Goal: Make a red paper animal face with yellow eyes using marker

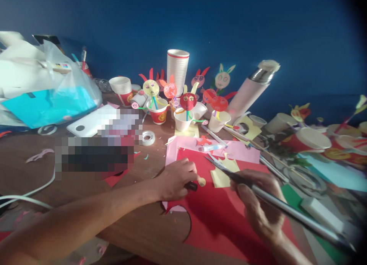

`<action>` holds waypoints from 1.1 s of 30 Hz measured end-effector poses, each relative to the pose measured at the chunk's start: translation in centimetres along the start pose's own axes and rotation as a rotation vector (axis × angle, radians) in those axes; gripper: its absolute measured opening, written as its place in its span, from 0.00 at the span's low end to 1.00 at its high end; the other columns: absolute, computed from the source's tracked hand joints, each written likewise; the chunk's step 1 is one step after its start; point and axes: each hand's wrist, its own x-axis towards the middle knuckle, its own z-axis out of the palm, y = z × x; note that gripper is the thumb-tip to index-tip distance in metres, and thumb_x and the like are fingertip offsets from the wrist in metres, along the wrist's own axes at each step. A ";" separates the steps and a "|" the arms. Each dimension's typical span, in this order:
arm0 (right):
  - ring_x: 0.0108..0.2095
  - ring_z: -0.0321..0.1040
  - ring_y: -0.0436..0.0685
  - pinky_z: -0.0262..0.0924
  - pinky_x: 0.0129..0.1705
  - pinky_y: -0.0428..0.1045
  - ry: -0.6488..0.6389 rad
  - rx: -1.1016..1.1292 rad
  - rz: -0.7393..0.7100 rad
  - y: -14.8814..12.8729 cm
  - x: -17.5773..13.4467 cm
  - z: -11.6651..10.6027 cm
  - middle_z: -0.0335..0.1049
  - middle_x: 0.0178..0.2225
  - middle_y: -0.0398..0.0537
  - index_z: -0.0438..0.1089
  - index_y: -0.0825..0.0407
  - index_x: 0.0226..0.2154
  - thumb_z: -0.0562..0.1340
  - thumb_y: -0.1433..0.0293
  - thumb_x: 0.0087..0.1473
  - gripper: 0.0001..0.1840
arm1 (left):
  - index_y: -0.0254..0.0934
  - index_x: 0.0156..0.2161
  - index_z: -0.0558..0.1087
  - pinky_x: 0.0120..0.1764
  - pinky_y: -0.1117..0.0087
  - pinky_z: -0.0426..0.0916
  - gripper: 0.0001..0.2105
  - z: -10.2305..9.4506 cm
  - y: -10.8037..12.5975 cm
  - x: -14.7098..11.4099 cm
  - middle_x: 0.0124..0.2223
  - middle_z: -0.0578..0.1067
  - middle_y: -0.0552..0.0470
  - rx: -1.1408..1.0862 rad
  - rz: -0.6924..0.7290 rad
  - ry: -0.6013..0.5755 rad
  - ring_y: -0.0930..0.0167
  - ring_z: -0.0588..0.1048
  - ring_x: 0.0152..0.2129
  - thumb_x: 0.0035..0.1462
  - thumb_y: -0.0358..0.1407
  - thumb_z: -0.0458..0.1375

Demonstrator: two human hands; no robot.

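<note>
My left hand (180, 177) is closed above the red paper sheet (220, 223), with a small yellow paper disc (202, 182) at its fingertips. A short black cylinder (191, 186), perhaps a pen end, pokes out under that hand. In my right hand (262, 204) are scissors (219, 165) with thin pointed blades slightly parted; a long silver shaft runs back over the hand, and how it joins them is unclear. Below the blades lies a cut yellow paper scrap (225, 175). Pink paper (243, 150) shows beneath the red sheet.
Paper cups with paper-faced puppets (187, 102) stand behind, near a cup stack (177, 72) and a leaning pink flask (249, 91). A marker (212, 147), tape roll (148, 138), white phone (93, 119) and blue bag (51, 104) lie around. More cups (312, 139) crowd the right.
</note>
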 end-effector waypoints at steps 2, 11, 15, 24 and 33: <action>0.28 0.71 0.55 0.65 0.27 0.49 0.045 -0.083 -0.167 -0.9 0.6 -0.5 0.73 0.29 0.46 0.69 0.50 0.40 0.62 0.71 0.55 0.08 | 0.37 0.42 0.75 0.39 0.65 0.64 0.15 0.2 -0.1 0.0 0.39 0.72 0.47 -0.021 -0.004 0.037 0.65 0.67 0.34 0.48 0.24 0.55; 0.26 0.69 0.56 0.63 0.24 0.49 0.150 -0.170 -0.265 -3.1 0.8 -1.7 0.71 0.24 0.43 0.68 0.46 0.38 0.63 0.71 0.53 0.08 | 0.35 0.36 0.71 0.39 0.69 0.67 0.10 0.6 -0.5 -0.4 0.37 0.74 0.47 -0.107 0.026 0.208 0.67 0.70 0.35 0.51 0.24 0.51; 0.21 0.69 0.53 0.62 0.21 0.47 0.160 -0.164 -0.128 -2.9 0.3 -1.0 0.71 0.24 0.43 0.66 0.48 0.33 0.63 0.69 0.52 0.05 | 0.35 0.35 0.71 0.39 0.68 0.67 0.08 0.0 -0.4 -0.8 0.36 0.74 0.47 -0.105 0.057 0.266 0.68 0.70 0.34 0.53 0.24 0.51; 0.24 0.69 0.51 0.65 0.24 0.44 -0.071 -0.095 0.155 -0.3 1.0 0.9 0.71 0.26 0.42 0.65 0.49 0.37 0.61 0.67 0.55 0.06 | 0.39 0.51 0.70 0.49 0.58 0.62 0.21 -0.6 -0.2 -1.1 0.51 0.75 0.50 0.035 0.219 0.069 0.61 0.65 0.49 0.51 0.24 0.54; 0.27 0.69 0.54 0.64 0.28 0.46 -0.285 0.035 0.352 0.9 0.9 0.6 0.71 0.27 0.44 0.70 0.50 0.38 0.61 0.62 0.57 0.09 | 0.37 0.51 0.70 0.50 0.59 0.61 0.20 -0.4 -0.2 -0.8 0.46 0.76 0.49 0.077 0.193 -0.046 0.60 0.66 0.48 0.50 0.26 0.57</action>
